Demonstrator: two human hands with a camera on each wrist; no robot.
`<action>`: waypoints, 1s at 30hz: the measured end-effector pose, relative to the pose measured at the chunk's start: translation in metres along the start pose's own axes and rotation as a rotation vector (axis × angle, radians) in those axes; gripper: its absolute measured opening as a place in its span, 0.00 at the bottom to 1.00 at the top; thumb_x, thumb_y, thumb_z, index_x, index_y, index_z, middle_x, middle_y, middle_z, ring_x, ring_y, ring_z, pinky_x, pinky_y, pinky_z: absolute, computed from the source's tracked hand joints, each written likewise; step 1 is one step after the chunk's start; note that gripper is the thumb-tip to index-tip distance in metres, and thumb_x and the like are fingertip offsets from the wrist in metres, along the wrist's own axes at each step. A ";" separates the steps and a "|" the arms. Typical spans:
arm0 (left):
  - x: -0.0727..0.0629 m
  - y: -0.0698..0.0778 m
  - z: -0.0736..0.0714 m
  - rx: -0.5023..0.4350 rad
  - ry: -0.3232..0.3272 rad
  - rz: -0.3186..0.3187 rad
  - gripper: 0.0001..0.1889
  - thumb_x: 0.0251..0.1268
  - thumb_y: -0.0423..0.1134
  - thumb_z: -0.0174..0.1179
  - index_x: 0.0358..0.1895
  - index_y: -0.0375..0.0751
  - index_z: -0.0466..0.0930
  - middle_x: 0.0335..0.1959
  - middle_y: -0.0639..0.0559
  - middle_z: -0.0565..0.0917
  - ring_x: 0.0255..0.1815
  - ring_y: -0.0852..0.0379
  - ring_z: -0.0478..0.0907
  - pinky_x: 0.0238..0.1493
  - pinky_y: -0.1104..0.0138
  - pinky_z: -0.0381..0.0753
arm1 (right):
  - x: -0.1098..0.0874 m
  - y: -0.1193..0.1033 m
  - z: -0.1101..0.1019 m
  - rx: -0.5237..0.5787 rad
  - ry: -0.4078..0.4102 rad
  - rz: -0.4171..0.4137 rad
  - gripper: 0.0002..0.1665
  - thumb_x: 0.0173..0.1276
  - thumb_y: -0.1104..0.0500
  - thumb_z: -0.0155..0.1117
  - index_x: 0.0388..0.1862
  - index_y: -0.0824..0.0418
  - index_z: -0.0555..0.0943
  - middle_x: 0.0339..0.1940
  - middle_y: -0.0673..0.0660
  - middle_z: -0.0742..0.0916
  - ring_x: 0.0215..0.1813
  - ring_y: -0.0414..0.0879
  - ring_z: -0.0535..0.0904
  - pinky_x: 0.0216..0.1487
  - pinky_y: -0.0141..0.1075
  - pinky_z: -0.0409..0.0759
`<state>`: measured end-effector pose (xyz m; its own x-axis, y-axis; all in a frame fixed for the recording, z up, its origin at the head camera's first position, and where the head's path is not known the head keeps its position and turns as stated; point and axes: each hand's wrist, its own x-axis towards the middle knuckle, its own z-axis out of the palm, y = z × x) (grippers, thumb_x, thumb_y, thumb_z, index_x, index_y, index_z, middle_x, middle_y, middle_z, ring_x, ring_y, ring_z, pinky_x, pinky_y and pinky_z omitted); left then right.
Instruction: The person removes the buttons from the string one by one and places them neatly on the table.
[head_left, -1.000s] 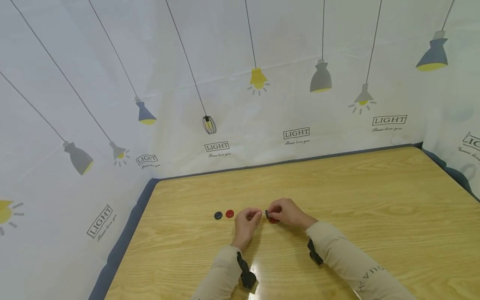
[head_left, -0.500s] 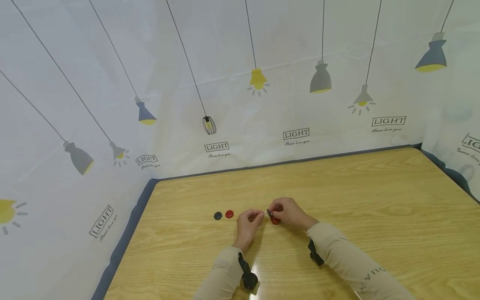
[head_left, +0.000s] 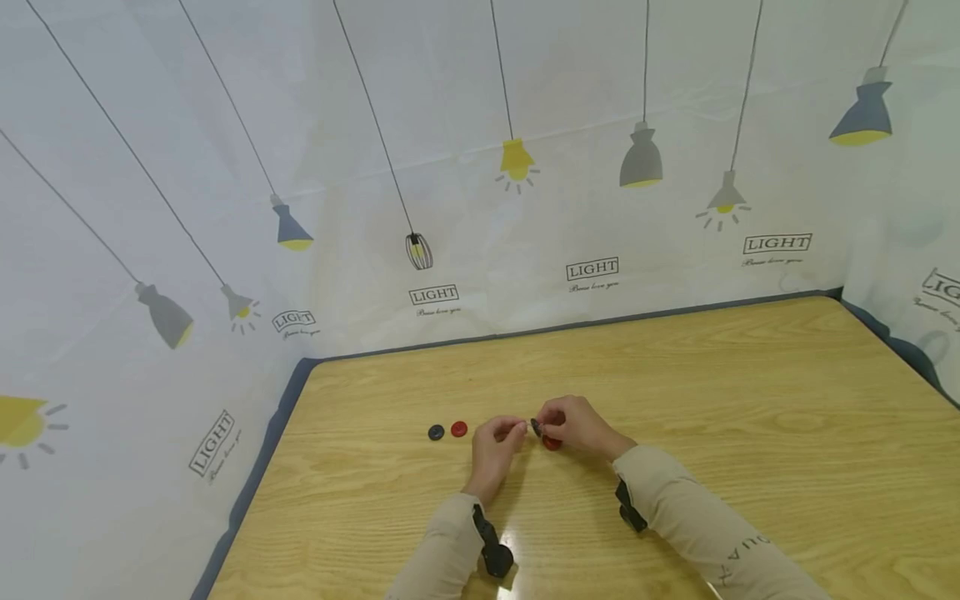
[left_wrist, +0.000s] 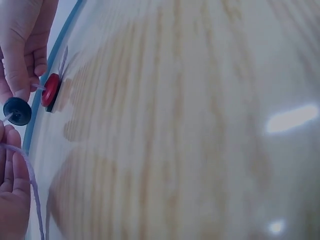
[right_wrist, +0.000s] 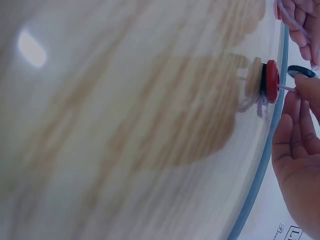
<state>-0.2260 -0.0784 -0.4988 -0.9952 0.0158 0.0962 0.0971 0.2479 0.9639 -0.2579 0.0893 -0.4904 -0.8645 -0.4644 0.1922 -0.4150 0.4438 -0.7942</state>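
My right hand (head_left: pixel 576 423) pinches a dark, round button (left_wrist: pixel 18 111) by its edge between thumb and fingertips. Thin lilac yarn (left_wrist: pixel 33 185) trails over my left hand (head_left: pixel 491 457), whose thumb and forefinger pinch it close to the button's face. A pale bit of yarn shows at the button's middle; whether it passes right through, I cannot tell. Beneath my right hand, a red button (right_wrist: pixel 272 81) hangs threaded on the yarn, with another dark button (right_wrist: pixel 263 80) flat against its back. The fingertips of both hands almost meet.
Left of my hands, a loose dark button (head_left: pixel 436 432) and a loose red button (head_left: pixel 459 428) lie side by side on the wooden table (head_left: pixel 675 375). A white printed cloth (head_left: pixel 510 225) stands round the table's back and sides.
My left fingertips shifted slightly right towards the dark button, then back left. The button's tilt in my right hand changed a little. The two loose buttons have stayed put.
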 end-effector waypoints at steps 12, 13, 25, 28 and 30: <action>-0.005 0.007 0.001 -0.004 -0.092 0.009 0.10 0.57 0.32 0.58 0.41 0.29 0.77 0.35 0.40 0.80 0.35 0.50 0.77 0.34 0.68 0.75 | -0.001 0.001 -0.001 0.005 0.018 -0.024 0.04 0.60 0.68 0.58 0.29 0.63 0.81 0.27 0.51 0.84 0.31 0.40 0.77 0.33 0.31 0.75; -0.003 0.002 0.003 0.001 -0.095 0.017 0.11 0.56 0.33 0.59 0.41 0.30 0.77 0.35 0.42 0.80 0.36 0.51 0.77 0.34 0.69 0.75 | -0.001 0.001 -0.001 0.007 0.019 -0.033 0.04 0.60 0.68 0.58 0.29 0.64 0.80 0.27 0.52 0.83 0.31 0.40 0.77 0.32 0.32 0.75; -0.009 0.024 0.011 0.013 -0.149 0.049 0.18 0.55 0.28 0.58 0.49 0.24 0.70 0.45 0.32 0.76 0.43 0.40 0.75 0.42 0.60 0.75 | -0.004 0.000 -0.004 0.116 0.000 0.018 0.05 0.62 0.67 0.55 0.33 0.67 0.79 0.30 0.57 0.83 0.32 0.44 0.78 0.32 0.32 0.76; -0.008 0.024 0.013 0.002 -0.155 0.053 0.16 0.56 0.27 0.57 0.48 0.24 0.71 0.44 0.32 0.76 0.42 0.40 0.75 0.41 0.62 0.76 | -0.005 0.002 -0.005 0.128 0.001 0.022 0.05 0.63 0.67 0.55 0.33 0.68 0.78 0.30 0.58 0.83 0.32 0.44 0.79 0.32 0.32 0.76; -0.007 0.023 0.013 -0.015 -0.156 0.046 0.15 0.56 0.26 0.57 0.47 0.24 0.72 0.43 0.32 0.76 0.42 0.40 0.75 0.40 0.64 0.76 | -0.005 0.002 -0.005 0.122 0.008 0.018 0.05 0.63 0.67 0.55 0.33 0.67 0.78 0.30 0.57 0.83 0.33 0.44 0.78 0.33 0.33 0.76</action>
<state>-0.2168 -0.0599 -0.4810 -0.9789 0.1771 0.1017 0.1416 0.2292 0.9630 -0.2560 0.0969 -0.4902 -0.8740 -0.4509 0.1811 -0.3620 0.3555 -0.8617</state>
